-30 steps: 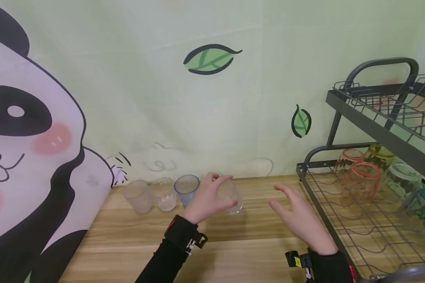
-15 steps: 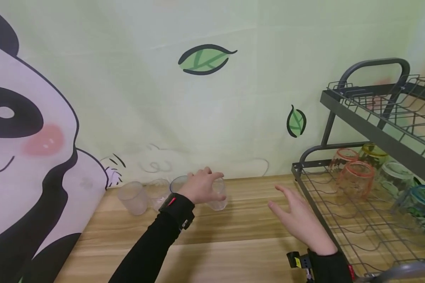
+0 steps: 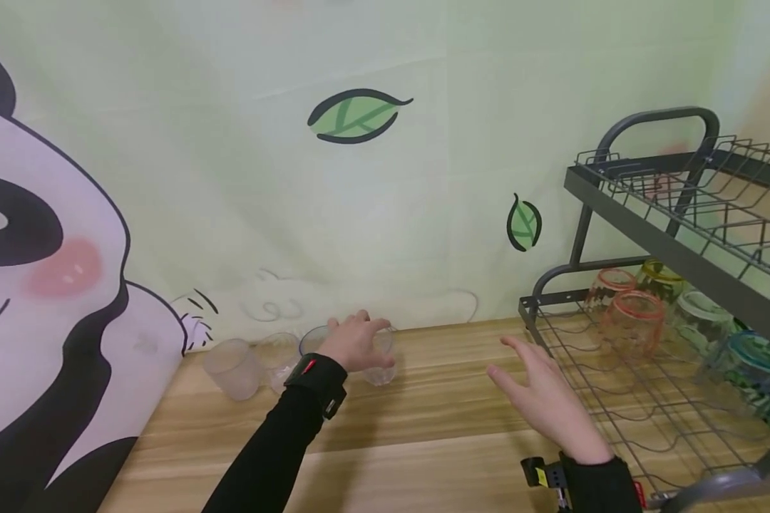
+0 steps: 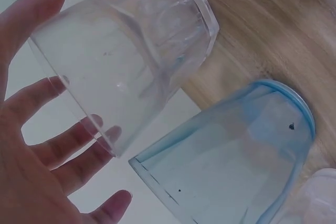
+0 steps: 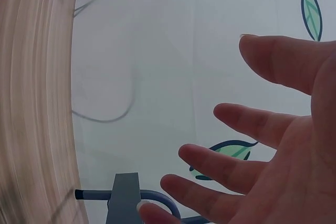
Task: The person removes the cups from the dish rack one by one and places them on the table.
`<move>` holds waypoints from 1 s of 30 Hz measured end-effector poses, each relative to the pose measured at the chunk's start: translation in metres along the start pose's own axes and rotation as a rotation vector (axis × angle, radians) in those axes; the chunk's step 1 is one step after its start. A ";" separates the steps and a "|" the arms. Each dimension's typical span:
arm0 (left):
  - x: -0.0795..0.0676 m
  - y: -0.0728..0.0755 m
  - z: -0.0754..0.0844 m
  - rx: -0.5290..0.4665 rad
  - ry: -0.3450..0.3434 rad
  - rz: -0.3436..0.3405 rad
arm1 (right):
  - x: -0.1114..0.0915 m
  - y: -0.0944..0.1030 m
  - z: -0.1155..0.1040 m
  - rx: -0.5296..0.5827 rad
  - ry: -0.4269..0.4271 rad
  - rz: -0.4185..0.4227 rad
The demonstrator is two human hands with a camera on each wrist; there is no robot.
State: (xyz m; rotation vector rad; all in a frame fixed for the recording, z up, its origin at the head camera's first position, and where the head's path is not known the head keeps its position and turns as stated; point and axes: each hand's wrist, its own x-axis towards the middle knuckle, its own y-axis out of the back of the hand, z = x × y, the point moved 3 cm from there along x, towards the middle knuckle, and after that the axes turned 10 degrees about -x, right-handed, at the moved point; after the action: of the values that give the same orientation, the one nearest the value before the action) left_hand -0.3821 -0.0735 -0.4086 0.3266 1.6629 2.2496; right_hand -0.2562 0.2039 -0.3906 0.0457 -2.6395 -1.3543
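Observation:
My left hand (image 3: 353,342) reaches over a clear tumbler (image 3: 380,374) that stands on the wooden table near the wall. In the left wrist view its fingers are spread and fairly straight, with the fingertips (image 4: 94,121) right at the rim of the clear tumbler (image 4: 121,61) and the thumb at the opposite side. Beside that tumbler stands a blue-tinted cup (image 4: 231,156), partly hidden behind my left hand in the head view. Further left are another clear cup (image 3: 276,356) and a frosted cup (image 3: 234,370). My right hand (image 3: 545,399) hovers over the table, fingers apart, holding nothing.
At the right stands a dark two-tier wire rack (image 3: 661,235). Its lower shelf bears several glasses, among them an orange-red one (image 3: 632,324) and a blue one (image 3: 753,363). A cloth backdrop (image 3: 423,235) with a panda and leaves hangs behind the table.
My left hand has moved left with the clear tumbler, from tilted and apart to standing beside the blue cup; its fingers now spread around the rim. My right hand has stayed nearly still.

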 end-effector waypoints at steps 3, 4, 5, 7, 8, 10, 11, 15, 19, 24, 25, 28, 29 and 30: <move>0.000 0.001 -0.001 0.006 0.012 -0.004 | 0.000 0.000 0.000 -0.005 -0.001 0.006; 0.000 0.001 -0.001 0.004 0.015 -0.006 | -0.001 0.000 0.000 -0.006 0.000 0.008; -0.001 0.002 -0.001 0.002 0.019 -0.007 | -0.001 -0.001 0.000 -0.007 0.003 0.009; -0.001 0.003 -0.001 0.000 0.028 -0.010 | 0.000 -0.001 0.000 -0.005 0.007 0.007; -0.001 0.003 -0.001 0.000 0.031 -0.011 | 0.000 -0.001 0.000 -0.006 0.009 0.006; -0.001 0.004 -0.001 -0.001 0.033 -0.009 | 0.000 -0.002 -0.002 -0.008 0.011 0.001; -0.001 0.004 -0.001 0.004 0.035 -0.010 | 0.000 -0.002 -0.002 -0.007 0.011 -0.003; 0.002 0.002 -0.003 0.036 0.044 -0.014 | 0.000 -0.002 -0.004 -0.010 0.006 -0.012; 0.003 0.000 -0.005 0.050 0.049 -0.013 | 0.000 -0.002 -0.006 -0.013 0.002 -0.014; 0.000 0.000 -0.005 0.032 0.044 -0.012 | 0.000 -0.003 -0.006 -0.016 0.003 -0.018; 0.000 0.000 -0.005 0.030 0.043 -0.013 | 0.000 -0.003 -0.006 -0.018 0.003 -0.018; -0.001 -0.001 -0.006 0.026 0.034 -0.013 | 0.000 -0.003 -0.007 -0.020 0.003 -0.017; -0.002 -0.001 -0.006 0.019 0.032 -0.015 | 0.000 -0.003 -0.007 -0.019 0.003 -0.018; -0.002 -0.001 -0.007 0.012 0.034 -0.020 | 0.000 -0.004 -0.007 -0.019 0.003 -0.019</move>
State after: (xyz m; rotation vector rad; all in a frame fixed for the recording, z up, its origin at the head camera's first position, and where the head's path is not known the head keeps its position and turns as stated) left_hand -0.3824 -0.0800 -0.4118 0.2750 1.6896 2.2437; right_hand -0.2551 0.1964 -0.3898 0.0704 -2.6299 -1.3844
